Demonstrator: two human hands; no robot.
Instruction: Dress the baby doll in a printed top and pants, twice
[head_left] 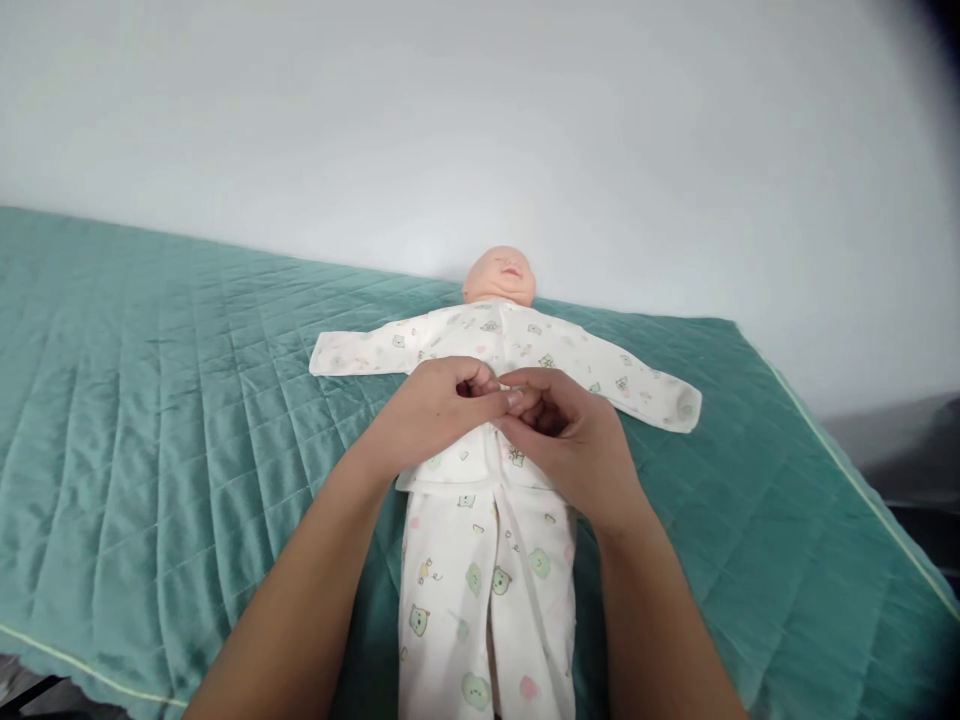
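A baby doll (501, 274) lies on its back with its head at the far side. It wears a white printed jacket (450, 325) with both sleeves spread out, and white printed trousers (450, 590) reaching toward me. Over the middle of the jacket front, my left hand (450, 400) and my right hand (566, 420) meet. Fingers of both are pinched together at the front opening, on the jacket's edge. The exact spot between the fingertips, and any fastener there, is hidden by my fingers.
A green quilted cover (187, 400) spreads under the doll, with pale piping along its edge at the right and lower left. A plain white wall (450, 120) stands directly behind the doll's head. Something dark shows at the far right.
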